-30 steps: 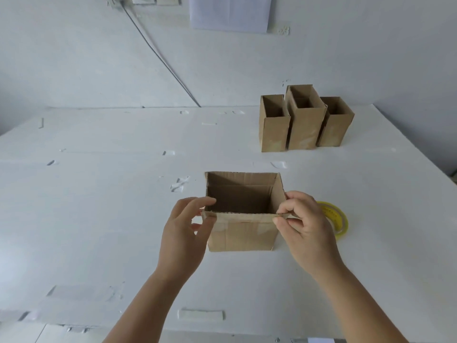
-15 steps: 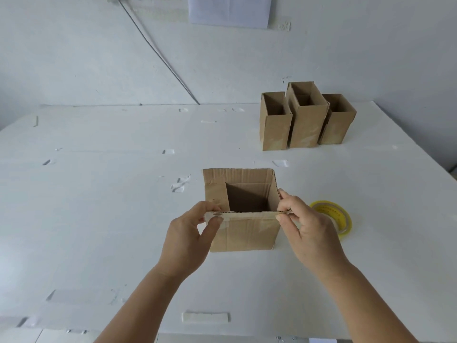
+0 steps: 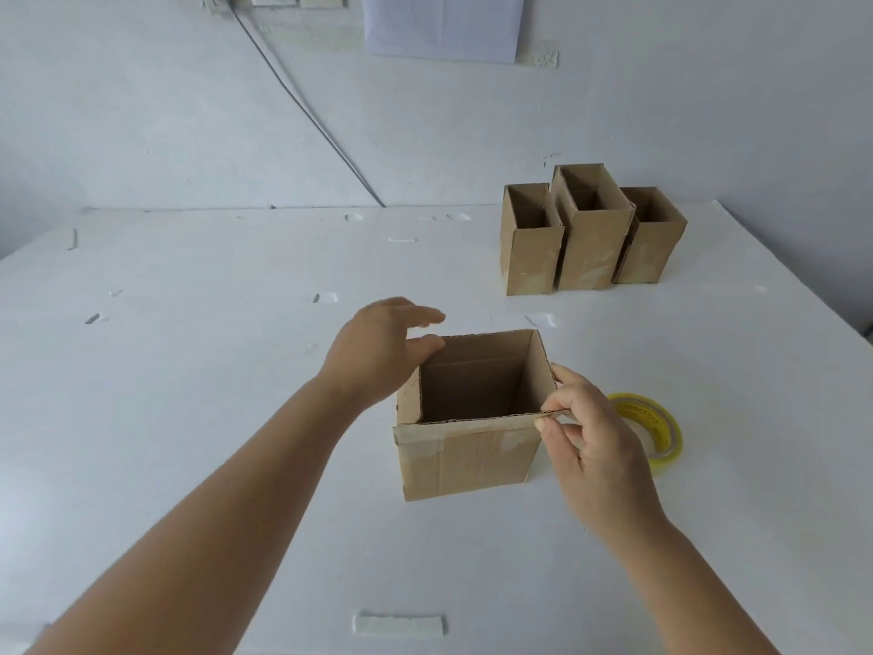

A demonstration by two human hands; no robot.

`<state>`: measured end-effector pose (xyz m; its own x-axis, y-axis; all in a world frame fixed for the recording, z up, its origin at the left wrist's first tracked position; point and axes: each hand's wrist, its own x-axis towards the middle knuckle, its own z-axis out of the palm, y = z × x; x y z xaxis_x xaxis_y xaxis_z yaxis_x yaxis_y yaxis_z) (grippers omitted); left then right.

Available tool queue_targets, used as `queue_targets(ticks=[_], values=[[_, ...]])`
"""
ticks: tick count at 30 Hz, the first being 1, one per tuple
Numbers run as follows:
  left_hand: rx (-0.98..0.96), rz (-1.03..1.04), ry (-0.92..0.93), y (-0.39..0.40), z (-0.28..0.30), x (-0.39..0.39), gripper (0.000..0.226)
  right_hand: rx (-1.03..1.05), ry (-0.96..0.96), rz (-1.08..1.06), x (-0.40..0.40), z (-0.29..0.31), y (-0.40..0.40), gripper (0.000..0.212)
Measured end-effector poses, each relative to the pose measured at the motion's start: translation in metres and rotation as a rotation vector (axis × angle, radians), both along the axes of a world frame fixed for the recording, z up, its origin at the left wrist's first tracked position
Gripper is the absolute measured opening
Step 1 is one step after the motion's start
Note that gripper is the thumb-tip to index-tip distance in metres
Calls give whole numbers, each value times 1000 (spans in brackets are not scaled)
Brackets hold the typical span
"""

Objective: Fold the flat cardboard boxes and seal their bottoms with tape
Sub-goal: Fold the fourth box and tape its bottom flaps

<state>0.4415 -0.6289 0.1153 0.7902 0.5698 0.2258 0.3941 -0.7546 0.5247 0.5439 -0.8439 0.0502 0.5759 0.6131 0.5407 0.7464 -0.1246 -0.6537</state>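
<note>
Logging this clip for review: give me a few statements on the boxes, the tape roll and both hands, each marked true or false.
1. The open brown cardboard box stands upright on the white table. True.
2. The right hand pinches the box's near right corner. True.
3. The yellow-cored roll of clear tape sits inside the box. False: it lies on the table, right of the box.
4. The left hand holds the tape roll. False: it is at the box's far left corner.
5. Three smaller cardboard boxes stand together farther back. True.

Soft even daylight, faint shadows — wide-angle bending at edges
</note>
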Motion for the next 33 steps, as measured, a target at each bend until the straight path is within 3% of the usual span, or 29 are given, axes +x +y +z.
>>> queue_targets(ticks=[2, 7, 12, 15, 20, 25, 28, 31, 32, 33], values=[[-78, 59, 62, 3, -1, 9, 17, 1, -15, 11, 1, 1, 0, 13], [-28, 151, 53, 2, -11, 19, 17, -92, 31, 36, 0, 2, -1, 13], [-158, 173, -213, -2, -26, 7, 13, -128, 54, 13, -1, 4, -1, 36], [-111, 121, -340, -6, -37, -17, 10, -124, 68, 1, 0, 5, 1, 21], [-128, 57, -396, -24, -52, -57, 44, -149, 53, -20, 3, 4, 4, 23], [-200, -84, -202, -43, -71, -72, 68, -188, 60, -54, 4, 7, 7, 11], [-118, -47, -207, -43, -74, -67, 52, -221, 92, -75, 2, 9, 9, 15], [-219, 21, -284, -45, -70, -58, 12, -226, 113, -94, 2, 12, 9, 20], [-287, 39, -317, -45, -68, -55, 12, -235, 120, -107, 3, 14, 10, 23], [-353, 50, -350, -45, -66, -52, 28, -250, 127, -122, 4, 14, 11, 28]])
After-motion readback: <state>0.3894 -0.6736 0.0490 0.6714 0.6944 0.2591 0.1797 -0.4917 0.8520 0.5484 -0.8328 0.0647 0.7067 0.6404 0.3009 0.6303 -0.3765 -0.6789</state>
